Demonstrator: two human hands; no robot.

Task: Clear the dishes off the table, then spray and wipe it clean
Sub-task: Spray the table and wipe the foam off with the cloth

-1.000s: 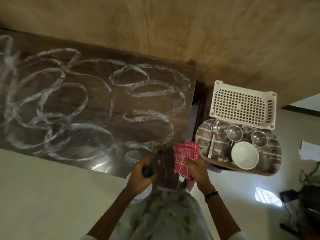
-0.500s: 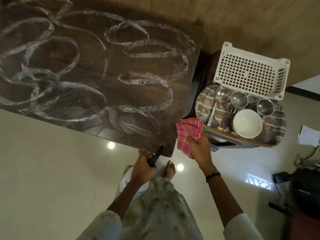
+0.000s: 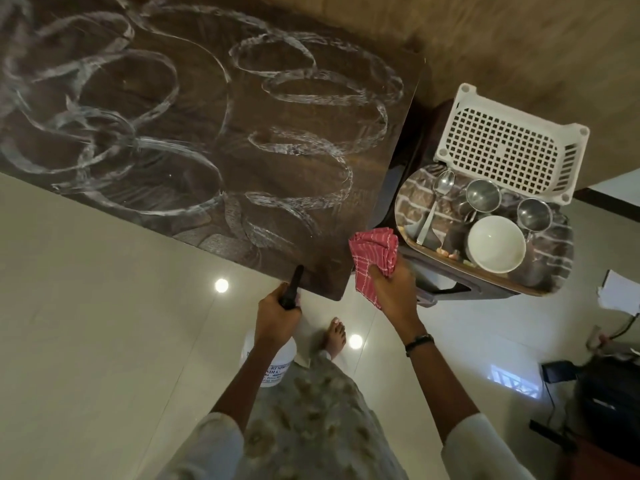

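The dark wooden table (image 3: 214,109) carries white looping smears across its whole top. My left hand (image 3: 277,315) grips the black trigger head of a white spray bottle (image 3: 273,362), held just off the table's near corner, nozzle toward the top. My right hand (image 3: 391,285) holds a bunched red checked cloth (image 3: 372,256) beside the table's right edge, off the surface. To the right, a patterned tray (image 3: 550,268) holds a white bowl (image 3: 495,244), two steel cups (image 3: 483,194) (image 3: 533,213) and a spoon (image 3: 434,206).
A white perforated plastic basket (image 3: 509,147) sits behind the tray on a low dark stand. Glossy pale floor tiles lie below, with my bare foot (image 3: 336,336) near the table corner. Papers (image 3: 620,296) and dark equipment with cables (image 3: 606,403) crowd the far right.
Both hands have drawn back from over the table's near corner and now hang off its edge. The view tilted down, showing the floor and my foot.
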